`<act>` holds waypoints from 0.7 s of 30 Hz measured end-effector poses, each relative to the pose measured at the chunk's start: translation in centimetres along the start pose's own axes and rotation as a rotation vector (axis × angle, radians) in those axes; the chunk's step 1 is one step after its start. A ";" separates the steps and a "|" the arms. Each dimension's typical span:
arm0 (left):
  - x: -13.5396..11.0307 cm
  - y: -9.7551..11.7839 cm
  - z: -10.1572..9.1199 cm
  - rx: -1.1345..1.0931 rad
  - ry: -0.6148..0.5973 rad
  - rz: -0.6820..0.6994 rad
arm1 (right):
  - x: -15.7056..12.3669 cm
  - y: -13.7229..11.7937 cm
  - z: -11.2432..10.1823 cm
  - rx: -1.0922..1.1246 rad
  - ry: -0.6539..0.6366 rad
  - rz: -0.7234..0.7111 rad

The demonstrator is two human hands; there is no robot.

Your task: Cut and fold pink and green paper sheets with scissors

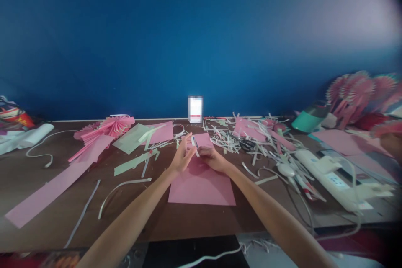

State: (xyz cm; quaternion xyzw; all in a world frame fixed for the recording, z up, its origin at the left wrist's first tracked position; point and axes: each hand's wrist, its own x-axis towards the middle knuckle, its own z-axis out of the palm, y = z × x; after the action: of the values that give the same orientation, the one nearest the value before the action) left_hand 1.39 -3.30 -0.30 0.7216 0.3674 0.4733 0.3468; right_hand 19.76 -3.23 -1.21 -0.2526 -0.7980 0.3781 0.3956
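A pink paper sheet [202,190] lies on the brown table, straight in front of me. Above its far part, my left hand [182,154] holds a small, narrow white strip-like piece [194,146] with a dark spot on it, between thumb and fingers. Close by on the right, my right hand [213,158] has its fingers curled together near the lower end of that piece. Whether those fingertips grip the piece or something else is too small to tell.
White strips [224,140] lie tangled beyond my right hand. A folded pink paper fan [114,127] and a long pink strip [59,184] are at left. A power strip [333,180] with cables lies right; a bright upright screen [195,109] stands by the blue wall.
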 end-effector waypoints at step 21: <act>1.1 -2.2 -0.2 -0.297 0.055 -0.173 | 0.3 -0.6 -0.1 -0.101 0.287 0.072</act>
State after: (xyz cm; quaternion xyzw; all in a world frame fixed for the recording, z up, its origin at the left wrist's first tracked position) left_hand 1.04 -1.28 -1.63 0.6148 0.3634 0.5103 0.4791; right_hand 19.65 -3.30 -0.58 -0.3523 -0.7417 0.3114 0.4784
